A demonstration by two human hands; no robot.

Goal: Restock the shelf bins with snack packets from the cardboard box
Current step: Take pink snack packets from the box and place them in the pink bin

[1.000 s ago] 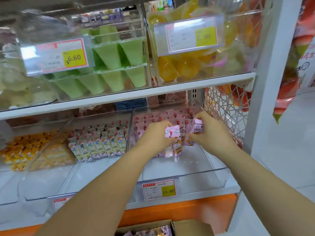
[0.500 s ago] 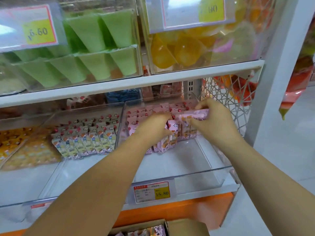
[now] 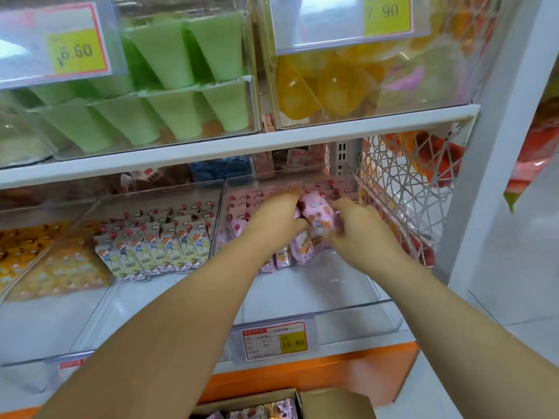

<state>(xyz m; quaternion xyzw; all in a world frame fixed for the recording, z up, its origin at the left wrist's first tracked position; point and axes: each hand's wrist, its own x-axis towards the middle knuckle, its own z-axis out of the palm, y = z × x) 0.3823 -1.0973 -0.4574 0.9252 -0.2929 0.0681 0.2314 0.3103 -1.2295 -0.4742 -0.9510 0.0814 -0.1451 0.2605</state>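
1. Two hands of mine are inside the clear bin (image 3: 302,306) on the right of the lower shelf: my left hand (image 3: 273,217) and my right hand (image 3: 361,234) are both closed on the same pink snack packet (image 3: 317,214), held between them above the row.
2. Just under that packet, more pink packets (image 3: 290,255) stand upright across the back half of the bin; its front half is bare.
3. The neighbouring bin to the left holds white cartoon packets (image 3: 157,249), and further left lie yellow packets (image 3: 33,258).
4. A price tag (image 3: 275,340) hangs on the shelf edge below my arms.
5. The cardboard box (image 3: 332,403) sits open at the bottom edge, with packets visible inside.
6. Above, bins hold green cups (image 3: 169,83) and yellow jellies (image 3: 332,83).
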